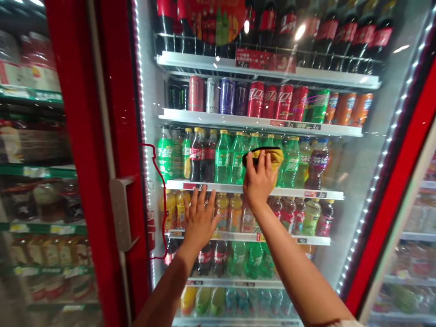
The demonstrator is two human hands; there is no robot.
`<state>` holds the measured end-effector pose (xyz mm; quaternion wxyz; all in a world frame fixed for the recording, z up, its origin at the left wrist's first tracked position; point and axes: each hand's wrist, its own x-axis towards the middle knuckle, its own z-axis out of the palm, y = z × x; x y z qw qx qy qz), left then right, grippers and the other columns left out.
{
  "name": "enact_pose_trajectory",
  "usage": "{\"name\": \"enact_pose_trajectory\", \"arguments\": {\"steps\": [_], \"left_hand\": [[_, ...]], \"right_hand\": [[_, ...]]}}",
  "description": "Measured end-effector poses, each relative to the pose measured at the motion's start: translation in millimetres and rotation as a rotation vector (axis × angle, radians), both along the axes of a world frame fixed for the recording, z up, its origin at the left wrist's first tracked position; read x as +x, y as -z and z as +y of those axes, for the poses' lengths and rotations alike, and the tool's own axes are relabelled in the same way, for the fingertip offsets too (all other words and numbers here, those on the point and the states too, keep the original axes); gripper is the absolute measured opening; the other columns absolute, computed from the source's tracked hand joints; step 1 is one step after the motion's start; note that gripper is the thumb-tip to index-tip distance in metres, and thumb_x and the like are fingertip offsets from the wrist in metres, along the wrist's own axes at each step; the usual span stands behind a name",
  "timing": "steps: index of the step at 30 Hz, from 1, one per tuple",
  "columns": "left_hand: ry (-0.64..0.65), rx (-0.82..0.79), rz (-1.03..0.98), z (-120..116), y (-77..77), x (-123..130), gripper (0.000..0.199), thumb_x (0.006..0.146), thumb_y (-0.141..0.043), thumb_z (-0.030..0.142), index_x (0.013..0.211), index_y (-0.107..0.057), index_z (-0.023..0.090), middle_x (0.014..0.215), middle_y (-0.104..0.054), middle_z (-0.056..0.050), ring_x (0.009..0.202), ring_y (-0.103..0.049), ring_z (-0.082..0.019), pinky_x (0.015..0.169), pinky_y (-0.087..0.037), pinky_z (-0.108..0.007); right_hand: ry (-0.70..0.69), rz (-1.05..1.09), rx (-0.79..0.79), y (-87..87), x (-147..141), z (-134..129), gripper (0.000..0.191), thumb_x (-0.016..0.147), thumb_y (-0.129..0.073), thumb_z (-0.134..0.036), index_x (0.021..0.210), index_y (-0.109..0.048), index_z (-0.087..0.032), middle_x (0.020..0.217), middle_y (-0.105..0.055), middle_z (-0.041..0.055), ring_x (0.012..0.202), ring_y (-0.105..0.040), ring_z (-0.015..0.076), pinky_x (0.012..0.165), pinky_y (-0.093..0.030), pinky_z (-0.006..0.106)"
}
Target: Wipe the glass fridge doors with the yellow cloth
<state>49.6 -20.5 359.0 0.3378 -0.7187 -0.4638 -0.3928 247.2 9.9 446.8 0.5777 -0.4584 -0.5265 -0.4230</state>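
My right hand (259, 181) presses a yellow cloth with a dark edge (277, 159) against the glass door (350, 163) of a drinks fridge. The fingers lie over the cloth and hide part of it. Lower and to the left, my left hand (200, 218) is spread with its fingers apart, palm toward the glass, holding nothing. Behind the glass, green soda bottles (223, 156) stand on the shelf around the cloth. Juice bottles (222, 211) fill the shelf behind my left hand.
A grey door handle (124, 213) sits on the red frame (117, 113) at left. Cans (255, 100) and cola bottles (288, 25) line the upper shelves. More shelves of goods (44, 195) stand at far left. Light strips run down both sides inside the fridge.
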Motion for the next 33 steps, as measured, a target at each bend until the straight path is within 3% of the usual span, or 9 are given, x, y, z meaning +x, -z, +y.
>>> {"name": "enact_pose_trajectory", "arguments": {"steps": [3, 5, 10, 14, 19, 23, 28, 31, 33], "left_hand": [[-0.014, -0.015, 0.01, -2, -3.2, -9, 0.08, 0.093, -0.063, 0.033, 0.162, -0.024, 0.026, 0.17, -0.021, -0.012, 0.158, -0.012, -0.035, 0.127, -0.01, -0.064], [-0.022, -0.026, 0.012, -3, -4.6, -15, 0.078, 0.093, -0.062, 0.032, 0.162, -0.026, 0.025, 0.17, -0.022, -0.012, 0.158, -0.012, -0.035, 0.126, -0.01, -0.065], [-0.037, -0.045, 0.038, -2, -6.8, -41, 0.077, 0.093, -0.063, 0.033, 0.161, -0.028, 0.026, 0.169, -0.025, -0.011, 0.158, -0.014, -0.035, 0.126, -0.01, -0.066], [-0.046, -0.029, 0.033, 0, -8.5, -64, 0.078, 0.092, -0.064, 0.033, 0.161, -0.029, 0.027, 0.168, -0.027, -0.011, 0.158, -0.013, -0.035, 0.126, -0.006, -0.067], [-0.054, -0.015, 0.02, -1, -10.4, -80, 0.076, 0.091, -0.067, 0.031, 0.159, -0.033, 0.029, 0.17, -0.022, -0.012, 0.158, -0.011, -0.039, 0.123, -0.008, -0.071], [-0.056, -0.008, 0.025, -2, -12.3, -91, 0.074, 0.091, -0.067, 0.028, 0.158, -0.036, 0.032, 0.17, -0.022, -0.012, 0.157, -0.012, -0.039, 0.123, -0.009, -0.072], [-0.058, 0.005, 0.044, -4, -13.1, -108, 0.072, 0.092, -0.067, 0.029, 0.157, -0.037, 0.031, 0.17, -0.02, -0.011, 0.158, -0.013, -0.037, 0.124, -0.006, -0.07], [-0.062, 0.005, 0.055, -5, -14.4, -117, 0.072, 0.092, -0.065, 0.028, 0.157, -0.036, 0.033, 0.17, -0.02, -0.011, 0.158, -0.013, -0.036, 0.124, -0.004, -0.07], [-0.068, 0.0, 0.059, -5, -15.9, -122, 0.073, 0.091, -0.067, 0.027, 0.157, -0.036, 0.033, 0.17, -0.02, -0.011, 0.157, -0.014, -0.036, 0.123, -0.004, -0.071]], "right_hand": [[0.003, -0.145, -0.066, 8.1, -45, -2, 0.061, 0.095, -0.056, -0.017, 0.153, -0.047, -0.031, 0.16, -0.041, 0.0168, 0.151, -0.031, 0.0391, 0.117, -0.024, 0.074], [-0.005, -0.277, -0.118, 24.4, -51, -8, 0.057, 0.094, -0.058, -0.018, 0.15, -0.051, -0.032, 0.16, -0.043, 0.0137, 0.151, -0.032, 0.0358, 0.119, -0.025, 0.069], [-0.012, -0.426, -0.122, 56.7, -2, -23, 0.055, 0.093, -0.059, -0.015, 0.143, -0.056, -0.039, 0.154, -0.054, 0.0042, 0.144, -0.045, 0.0272, 0.118, -0.033, 0.053], [0.0, -0.244, -0.007, 40.1, 12, -14, 0.06, 0.092, -0.058, -0.016, 0.146, -0.053, -0.041, 0.154, -0.054, 0.006, 0.143, -0.046, 0.0317, 0.111, -0.038, 0.058], [0.003, -0.136, 0.044, 3.7, -70, 4, 0.065, 0.094, -0.057, -0.019, 0.155, -0.042, -0.036, 0.157, -0.048, 0.0117, 0.148, -0.038, 0.0361, 0.114, -0.031, 0.072], [-0.043, -0.28, -0.052, 10.7, -118, 0, 0.054, 0.096, -0.058, -0.022, 0.148, -0.052, -0.03, 0.158, -0.047, 0.013, 0.149, -0.036, 0.0319, 0.121, -0.025, 0.066], [-0.131, -0.395, -0.082, 39.2, -85, -13, 0.042, 0.094, -0.059, -0.018, 0.132, -0.066, -0.035, 0.15, -0.058, 0.0034, 0.143, -0.046, 0.025, 0.119, -0.034, 0.053], [-0.107, -0.244, -0.006, 32.9, -66, -11, 0.044, 0.092, -0.058, -0.014, 0.129, -0.068, -0.036, 0.147, -0.061, 0.0042, 0.14, -0.05, 0.0273, 0.112, -0.04, 0.054], [-0.1, -0.147, 0.041, 17.7, -73, -4, 0.051, 0.09, -0.057, -0.011, 0.133, -0.066, -0.037, 0.149, -0.059, 0.0048, 0.141, -0.048, 0.0296, 0.112, -0.04, 0.059]]}}
